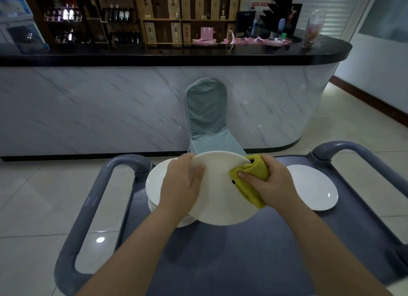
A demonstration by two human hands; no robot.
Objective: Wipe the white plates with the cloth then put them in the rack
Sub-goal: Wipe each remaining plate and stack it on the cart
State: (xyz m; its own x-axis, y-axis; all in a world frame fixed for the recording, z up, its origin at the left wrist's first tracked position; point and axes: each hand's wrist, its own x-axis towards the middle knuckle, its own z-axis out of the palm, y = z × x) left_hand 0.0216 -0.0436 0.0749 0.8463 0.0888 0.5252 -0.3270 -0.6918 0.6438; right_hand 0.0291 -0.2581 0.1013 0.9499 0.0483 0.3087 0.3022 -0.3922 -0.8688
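My left hand grips the plate rim, my right hand pinches the cloth over it; I should wipe both faces.

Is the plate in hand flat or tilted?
Tilted: left hand holds the plate by its rim over the stack; right hand grips the cloth over its edge.

Cart lower centre, counter above
On it, a plate stack lies left, a single plate right; a chair stands behind.
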